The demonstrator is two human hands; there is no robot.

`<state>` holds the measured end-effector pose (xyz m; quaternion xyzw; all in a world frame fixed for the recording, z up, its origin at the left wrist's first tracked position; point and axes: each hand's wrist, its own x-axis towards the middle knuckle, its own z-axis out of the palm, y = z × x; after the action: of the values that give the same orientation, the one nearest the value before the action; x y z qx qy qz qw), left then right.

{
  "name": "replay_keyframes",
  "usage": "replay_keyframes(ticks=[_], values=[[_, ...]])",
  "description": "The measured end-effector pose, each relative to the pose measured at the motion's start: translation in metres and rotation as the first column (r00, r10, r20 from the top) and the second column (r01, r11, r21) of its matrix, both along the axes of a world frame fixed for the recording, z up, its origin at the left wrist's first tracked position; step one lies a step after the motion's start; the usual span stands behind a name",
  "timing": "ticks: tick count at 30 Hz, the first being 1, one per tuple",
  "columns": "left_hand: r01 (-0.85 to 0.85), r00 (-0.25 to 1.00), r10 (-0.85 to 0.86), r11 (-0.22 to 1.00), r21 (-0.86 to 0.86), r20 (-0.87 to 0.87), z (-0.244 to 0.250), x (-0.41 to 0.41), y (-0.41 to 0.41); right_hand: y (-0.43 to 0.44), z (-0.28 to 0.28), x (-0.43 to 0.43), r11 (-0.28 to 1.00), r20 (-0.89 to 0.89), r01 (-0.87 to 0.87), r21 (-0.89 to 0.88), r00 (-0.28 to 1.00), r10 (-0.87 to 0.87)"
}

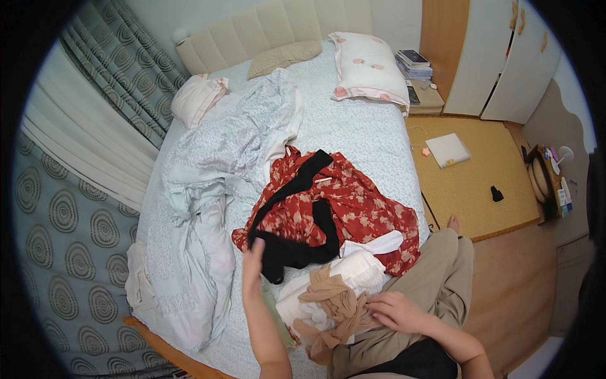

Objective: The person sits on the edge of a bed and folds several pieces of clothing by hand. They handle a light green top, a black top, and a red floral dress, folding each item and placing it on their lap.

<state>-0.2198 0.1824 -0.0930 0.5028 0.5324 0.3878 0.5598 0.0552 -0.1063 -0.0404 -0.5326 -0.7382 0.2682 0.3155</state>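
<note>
My left hand [253, 265] is at the left edge of a pair of black tights [293, 253], with its thumb over the fabric. Whether it grips them cannot be made out. The black tights lie looped on a red garment with a cream floral print [374, 203]. My right hand [397, 310] rests by my lap, its bent fingertips against a tangle of beige stockings [334, 298]. Whether they pinch the fabric is unclear. Beneath the stockings lies a bundled white cloth [364, 275]. A smaller white piece of clothing [374, 244] sits on the red fabric's lower edge.
I sit on the bed's right side. A rumpled pale-blue quilt [227, 128] covers its left part. Pillows [367, 66] lie near the padded headboard [279, 28]. Right of the bed, a woven mat [483, 189] holds a white flat box [449, 149] and a small black item [496, 193].
</note>
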Motion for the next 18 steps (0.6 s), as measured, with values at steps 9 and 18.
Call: replay_keyframes(ticks=[9, 18], values=[[0.036, 0.637, -0.351, 0.903, 0.428, 0.686, 0.176, 0.054, -0.008, 0.002, 0.022, 0.017, 0.978, -0.068, 0.164, 0.128, 0.985, -0.157], [0.369, 0.094, -0.590, 0.769, 0.522, 0.802, 0.226, 0.131, -0.059, 0.012, 0.048, 0.030, 0.940, -0.268, 0.338, 0.033, 0.910, -0.318]])
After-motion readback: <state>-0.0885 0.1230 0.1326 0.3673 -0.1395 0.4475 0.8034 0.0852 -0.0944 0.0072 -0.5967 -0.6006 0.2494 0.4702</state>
